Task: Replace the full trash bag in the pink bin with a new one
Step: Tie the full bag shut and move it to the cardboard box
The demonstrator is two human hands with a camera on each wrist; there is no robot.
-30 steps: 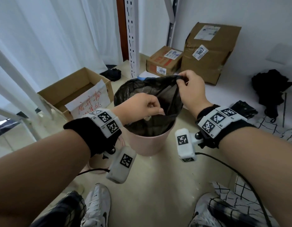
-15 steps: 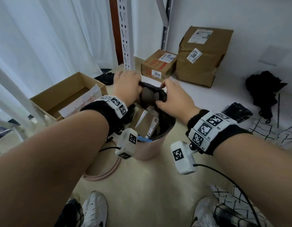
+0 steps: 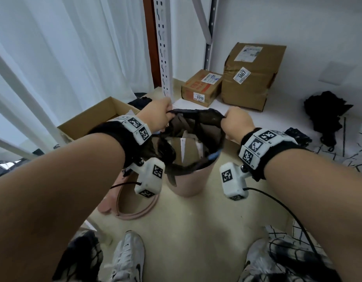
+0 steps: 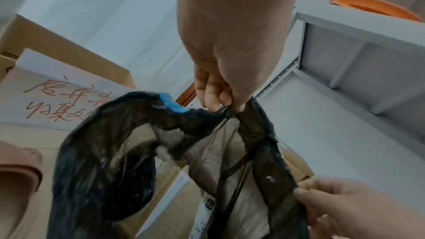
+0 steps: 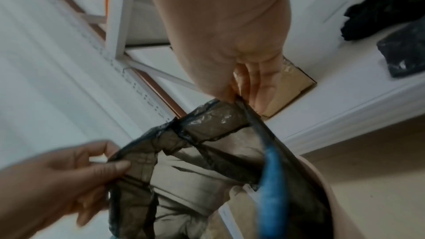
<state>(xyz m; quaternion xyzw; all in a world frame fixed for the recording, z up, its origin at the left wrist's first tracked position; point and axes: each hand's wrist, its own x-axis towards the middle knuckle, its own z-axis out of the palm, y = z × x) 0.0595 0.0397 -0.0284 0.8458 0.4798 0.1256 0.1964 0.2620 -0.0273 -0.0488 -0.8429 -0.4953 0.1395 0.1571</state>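
Note:
The pink bin stands on the floor in front of me, lined with a thin black trash bag that holds cardboard and paper. My left hand pinches the bag's far rim on the left. My right hand pinches it on the right, so the rim is stretched taut between them above the bin. The left wrist view shows the left hand gripping the gathered rim beside a blue drawstring. In the right wrist view the right hand grips the bag's edge.
An open cardboard box sits left of the bin, with a white shelf upright behind. Two sealed parcels stand at the back. Black cloth lies at right. A pink ring lies on the floor near my shoes.
Half a second ago both hands were bunched together at the bag's far rim. They have since moved apart, pulling the rim out wide and a little higher.

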